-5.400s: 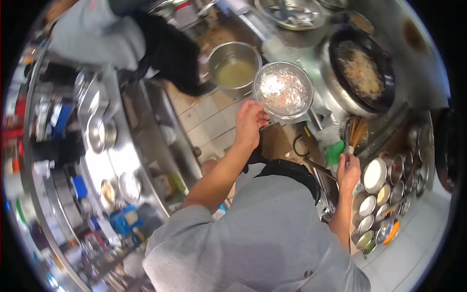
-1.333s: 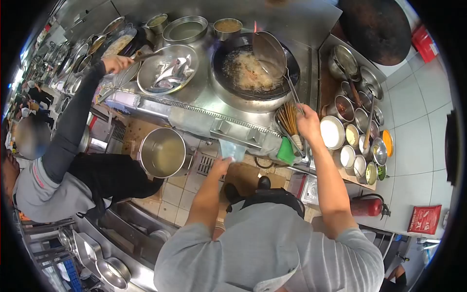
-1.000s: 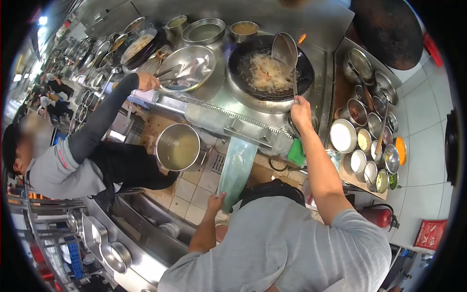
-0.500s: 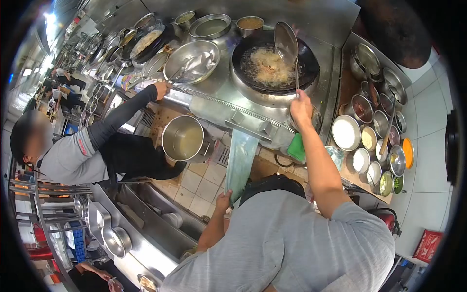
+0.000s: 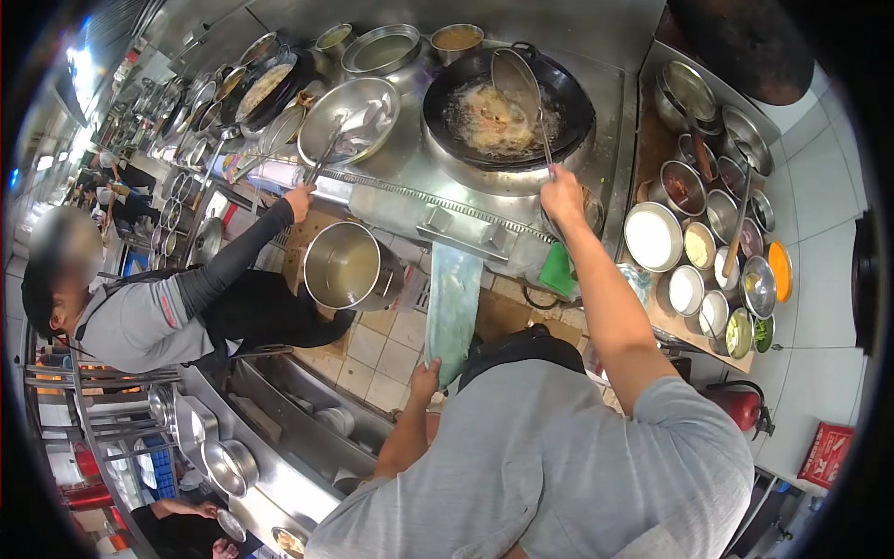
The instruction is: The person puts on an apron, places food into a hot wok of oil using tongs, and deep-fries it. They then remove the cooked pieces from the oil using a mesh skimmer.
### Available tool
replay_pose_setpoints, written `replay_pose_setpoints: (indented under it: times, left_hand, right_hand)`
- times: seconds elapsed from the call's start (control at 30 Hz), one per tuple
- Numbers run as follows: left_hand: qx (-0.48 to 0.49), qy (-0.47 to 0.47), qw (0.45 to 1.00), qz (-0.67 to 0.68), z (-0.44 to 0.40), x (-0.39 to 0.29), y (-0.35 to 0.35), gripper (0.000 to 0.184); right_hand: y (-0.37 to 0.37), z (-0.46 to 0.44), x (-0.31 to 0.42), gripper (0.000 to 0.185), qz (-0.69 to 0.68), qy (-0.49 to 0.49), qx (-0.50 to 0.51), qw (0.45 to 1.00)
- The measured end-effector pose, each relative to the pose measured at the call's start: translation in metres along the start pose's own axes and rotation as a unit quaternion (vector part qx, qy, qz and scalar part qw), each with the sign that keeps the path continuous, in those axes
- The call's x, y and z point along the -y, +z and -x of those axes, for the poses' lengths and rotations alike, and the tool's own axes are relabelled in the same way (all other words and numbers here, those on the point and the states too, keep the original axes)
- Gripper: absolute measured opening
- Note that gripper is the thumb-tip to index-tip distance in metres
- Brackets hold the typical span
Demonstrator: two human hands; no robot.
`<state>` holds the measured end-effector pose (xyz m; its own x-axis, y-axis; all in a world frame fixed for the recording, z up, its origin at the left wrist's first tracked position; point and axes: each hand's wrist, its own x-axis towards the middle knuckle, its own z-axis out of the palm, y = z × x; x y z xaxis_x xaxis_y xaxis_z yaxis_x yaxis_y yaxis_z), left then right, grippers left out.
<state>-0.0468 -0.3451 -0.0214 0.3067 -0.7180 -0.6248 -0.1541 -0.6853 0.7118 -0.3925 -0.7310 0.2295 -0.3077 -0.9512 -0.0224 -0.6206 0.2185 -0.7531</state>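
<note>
My right hand (image 5: pixel 562 197) is closed around the long thin handle of a round skimmer (image 5: pixel 515 82). The skimmer's bowl hangs tilted over a black wok (image 5: pixel 577 112), where food fries in bubbling oil (image 5: pixel 484 121). Down by my waist, my left hand (image 5: pixel 426 379) grips the lower end of a pale green cloth (image 5: pixel 453 298). That cloth stretches up to the front edge of the stove (image 5: pixel 480 210). The wok sits on a raised burner ring.
A co-worker (image 5: pixel 140 321) on the left reaches a utensil into a wide steel bowl (image 5: pixel 312 116). A deep pot (image 5: pixel 340 265) stands between us. Right of the stove are several ingredient bowls, including a white-filled one (image 5: pixel 654 235). Behind runs a steel counter (image 5: pixel 279 466).
The skimmer has shifted slightly left over the wok, with my right hand still on its handle. The co-worker's hand has drawn back from the steel bowl. The whole view has shifted a little.
</note>
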Motion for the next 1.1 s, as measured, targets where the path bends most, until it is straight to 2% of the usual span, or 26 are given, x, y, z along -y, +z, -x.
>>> replay_pose_setpoints:
  times: [0.1, 0.17, 0.23, 0.4, 0.47, 0.5, 0.57, 0.67, 0.77, 0.83, 0.87, 0.9, 0.93, 1.0, 1.03, 1.1]
  left_hand:
    - [-0.012, -0.012, 1.000, 0.018, 0.009, -0.008, -0.001, 0.056]
    - [-0.013, -0.017, 0.999, 0.031, 0.012, -0.009, -0.005, 0.056]
    - [-0.014, -0.022, 0.999, 0.046, 0.013, -0.008, -0.005, 0.057]
    - [-0.018, 0.001, 0.999, 0.041, 0.006, -0.001, -0.003, 0.056]
    - [-0.021, -0.013, 0.999, 0.031, 0.006, -0.002, -0.003, 0.056]
    - [-0.022, -0.026, 0.999, 0.021, 0.006, -0.004, -0.004, 0.056]
    - [-0.011, -0.038, 0.998, 0.039, 0.009, -0.007, -0.005, 0.056]
    - [-0.009, -0.042, 0.998, 0.048, 0.010, -0.012, -0.005, 0.055]
    - [-0.012, -0.046, 0.998, 0.028, 0.008, -0.011, -0.009, 0.055]
    - [-0.005, -0.059, 0.998, 0.019, 0.007, -0.011, -0.010, 0.056]
    - [-0.001, -0.045, 0.998, 0.033, 0.005, -0.008, -0.010, 0.057]
    - [0.004, -0.031, 0.998, 0.047, 0.003, -0.004, -0.010, 0.058]
    - [0.005, -0.031, 0.998, 0.046, 0.001, -0.001, -0.010, 0.058]
    - [-0.002, -0.032, 0.998, 0.055, -0.006, 0.008, -0.010, 0.060]
    - [-0.002, -0.032, 0.998, 0.055, -0.004, 0.006, -0.010, 0.060]
    - [0.012, -0.040, 0.995, 0.093, -0.002, 0.003, -0.010, 0.061]
  right_hand:
    - [0.004, -0.012, 0.017, 0.049, 0.000, -0.005, 0.001, 1.000]
    - [0.018, -0.028, 0.011, 0.049, 0.023, -0.044, -0.029, 0.998]
    - [0.021, -0.033, 0.012, 0.047, -0.085, 0.025, 0.029, 0.996]
    - [0.031, -0.031, 0.016, 0.046, -0.114, 0.017, 0.038, 0.993]
    - [0.016, -0.013, 0.040, 0.046, -0.221, 0.091, 0.112, 0.964]
    - [0.023, -0.015, 0.038, 0.046, -0.220, 0.092, 0.112, 0.965]
    - [0.035, -0.017, 0.040, 0.032, -0.352, 0.105, 0.130, 0.921]
    - [0.038, -0.019, 0.046, 0.023, -0.380, 0.115, 0.153, 0.905]
    - [0.035, -0.025, 0.047, 0.020, -0.382, 0.129, 0.130, 0.906]
    - [0.047, -0.046, 0.023, 0.027, -0.347, 0.126, 0.109, 0.923]
    - [0.049, -0.047, 0.018, 0.033, -0.214, 0.020, 0.019, 0.976]
    - [0.051, -0.049, 0.013, 0.038, -0.072, -0.087, -0.072, 0.991]
    - [0.049, -0.052, 0.006, 0.038, -0.071, -0.086, -0.072, 0.991]
    - [0.013, -0.025, 0.025, 0.050, -0.088, -0.009, 0.007, 0.996]
    - [0.009, -0.017, 0.021, 0.050, -0.088, -0.009, 0.006, 0.996]
    - [-0.004, 0.002, 0.013, 0.046, -0.060, -0.102, -0.039, 0.992]
